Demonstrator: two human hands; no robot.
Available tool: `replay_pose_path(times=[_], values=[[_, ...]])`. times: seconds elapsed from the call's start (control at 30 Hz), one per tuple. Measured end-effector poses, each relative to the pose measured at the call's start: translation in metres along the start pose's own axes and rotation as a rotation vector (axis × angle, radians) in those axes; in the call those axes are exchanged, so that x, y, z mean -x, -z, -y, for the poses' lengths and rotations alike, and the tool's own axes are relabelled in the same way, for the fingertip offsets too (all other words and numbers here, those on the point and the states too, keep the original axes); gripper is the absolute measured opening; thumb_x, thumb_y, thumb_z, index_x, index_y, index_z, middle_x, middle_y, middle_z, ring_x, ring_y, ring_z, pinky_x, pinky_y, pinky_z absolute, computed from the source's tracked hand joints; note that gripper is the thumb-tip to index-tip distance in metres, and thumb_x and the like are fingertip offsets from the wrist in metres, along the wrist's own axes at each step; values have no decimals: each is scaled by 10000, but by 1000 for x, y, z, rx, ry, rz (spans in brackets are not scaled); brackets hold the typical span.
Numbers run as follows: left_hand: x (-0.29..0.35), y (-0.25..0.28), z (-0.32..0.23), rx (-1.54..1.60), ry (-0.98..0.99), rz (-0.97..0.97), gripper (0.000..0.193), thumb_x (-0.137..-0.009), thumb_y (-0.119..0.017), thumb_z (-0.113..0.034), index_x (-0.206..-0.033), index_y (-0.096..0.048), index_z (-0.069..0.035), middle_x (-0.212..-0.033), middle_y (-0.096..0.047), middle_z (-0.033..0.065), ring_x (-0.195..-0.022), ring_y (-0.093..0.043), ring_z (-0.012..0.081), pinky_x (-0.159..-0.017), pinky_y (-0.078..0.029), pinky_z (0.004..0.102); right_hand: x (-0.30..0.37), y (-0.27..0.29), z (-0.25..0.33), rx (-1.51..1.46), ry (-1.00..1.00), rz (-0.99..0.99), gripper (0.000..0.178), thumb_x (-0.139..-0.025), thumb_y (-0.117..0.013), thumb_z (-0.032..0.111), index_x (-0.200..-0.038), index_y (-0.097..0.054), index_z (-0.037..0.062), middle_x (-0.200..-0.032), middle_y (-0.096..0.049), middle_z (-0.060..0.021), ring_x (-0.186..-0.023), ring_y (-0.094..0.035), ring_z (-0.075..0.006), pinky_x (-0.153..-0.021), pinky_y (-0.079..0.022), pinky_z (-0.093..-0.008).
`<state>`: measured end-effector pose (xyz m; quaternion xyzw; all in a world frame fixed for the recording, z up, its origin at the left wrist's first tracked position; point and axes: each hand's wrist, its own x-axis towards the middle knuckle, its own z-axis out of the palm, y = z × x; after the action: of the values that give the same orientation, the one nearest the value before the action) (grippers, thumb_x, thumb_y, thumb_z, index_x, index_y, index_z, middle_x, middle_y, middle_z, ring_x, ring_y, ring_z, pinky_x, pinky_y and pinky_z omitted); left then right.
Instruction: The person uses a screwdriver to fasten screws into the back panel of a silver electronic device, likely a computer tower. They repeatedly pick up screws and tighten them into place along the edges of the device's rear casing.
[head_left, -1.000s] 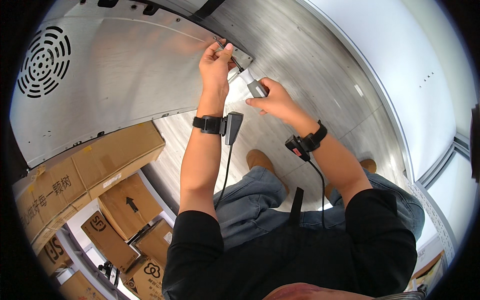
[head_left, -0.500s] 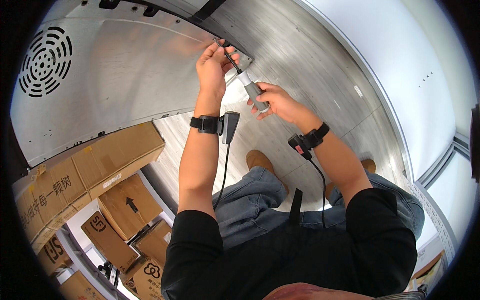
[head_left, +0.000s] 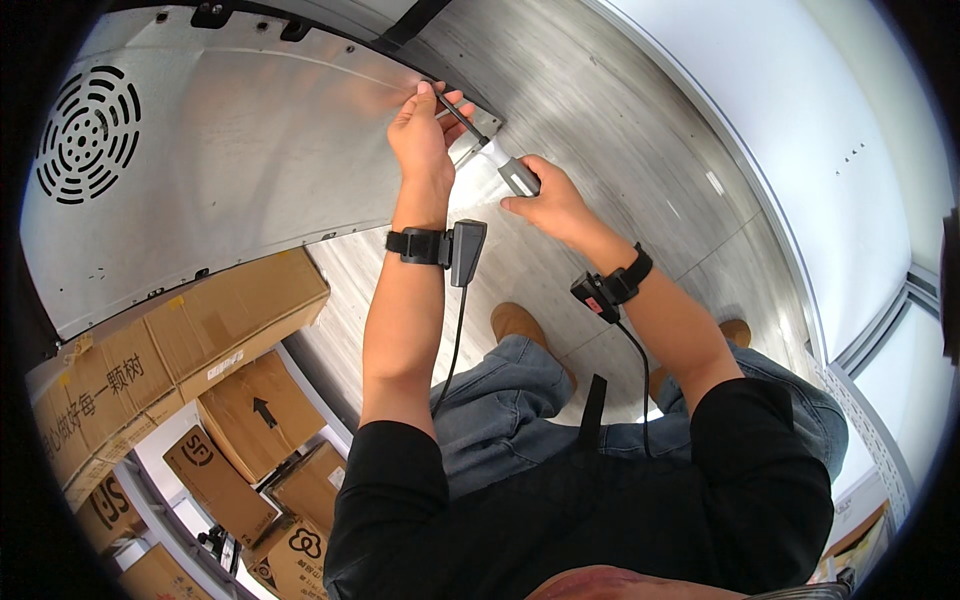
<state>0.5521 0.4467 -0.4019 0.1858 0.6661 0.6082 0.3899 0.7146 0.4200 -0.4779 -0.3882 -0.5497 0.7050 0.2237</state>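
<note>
A screwdriver (head_left: 518,176) with a grey and white handle and a dark shaft slants up and left toward the edge of a large metal panel (head_left: 260,130). My right hand (head_left: 552,203) is wrapped round its handle. Near the tip, the thumb and fingers of my left hand (head_left: 422,135) close about the shaft, right at the panel's upper right edge. Those fingers hide the tip and whatever it touches. The panel is silvery, with a round pattern of vent slots at its left.
A long cardboard box (head_left: 240,310) lies below the panel, with several smaller cartons (head_left: 255,415) under it. Grey wood-look floor (head_left: 600,110) runs between the panel and a white curved surface (head_left: 760,60) at the right. Cables hang from dark devices strapped to both my wrists.
The fingers of my right hand have wrapped more tightly round the handle, and the handle has swung slightly up. My left hand has shifted a little to the left, still at the shaft.
</note>
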Motion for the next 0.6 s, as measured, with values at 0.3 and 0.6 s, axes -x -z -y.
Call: replay_pose_path(times=[0.3, 0.6], values=[[6, 2, -2, 10, 13, -4, 252, -983, -473, -225, -1117, -580, -40, -882, -649, 105, -743, -673, 212, -634, -540, 295, 3, 2, -4, -64, 16, 35, 360, -774, -725, 134, -1063, -554, 6, -814, -549, -30, -713, -514, -115, -628, -424, -285], [-1, -66, 17, 53, 140, 334, 255, -961, -496, -163, -1114, -581, 24, -962, -635, 147, -838, -684, 292, -688, -579, 321, 24, 84, -22, -492, -107, -6, 290, -792, -687, 144, -1016, -566, 5, -757, -546, -25, -624, -519, -105, -541, -397, -262]])
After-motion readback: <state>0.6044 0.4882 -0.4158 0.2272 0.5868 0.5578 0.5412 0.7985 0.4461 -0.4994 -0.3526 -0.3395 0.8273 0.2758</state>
